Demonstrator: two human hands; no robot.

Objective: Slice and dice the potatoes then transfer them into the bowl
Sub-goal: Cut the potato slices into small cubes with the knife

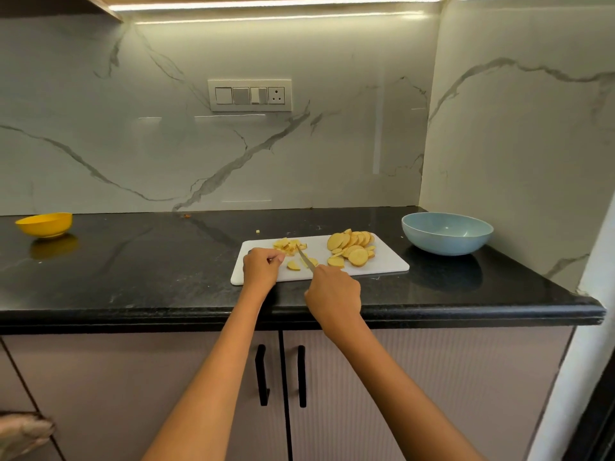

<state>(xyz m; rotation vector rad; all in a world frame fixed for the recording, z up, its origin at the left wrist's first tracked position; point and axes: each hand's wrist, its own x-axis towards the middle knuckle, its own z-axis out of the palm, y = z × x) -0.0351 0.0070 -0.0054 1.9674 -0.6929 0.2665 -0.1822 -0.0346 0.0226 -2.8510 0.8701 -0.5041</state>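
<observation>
Gripping the handle of a knife [305, 260], right hand [333, 294] closed around it, blade angled up and left over the near middle of the white cutting board [382, 266]. Left hand [260, 267] resting on the board's left end, fingers curled inward with tips pinched together; whether anything sits between them cannot be told. No brand, label or legible writing seen anywhere.

Counted on the board: one overlapping pile of round potato slices [353, 246] at the far right, too many to count reliably; one small heap of diced potato pieces [289, 245] at the far left, just beyond the left hand; two loose half-slices [294, 265] close to the blade. One stray potato bit [257, 231] on the black countertop [149, 261], just beyond the board.

Two bowls noted: one blue bowl [447, 233] right of the board and apart from it, no potato visible inside; one yellow bowl [45, 224] far left, well apart. One switch panel [250, 95] on the marble wall, with three switches and one socket. Two black cabinet handles [282, 375] below the counter edge.
</observation>
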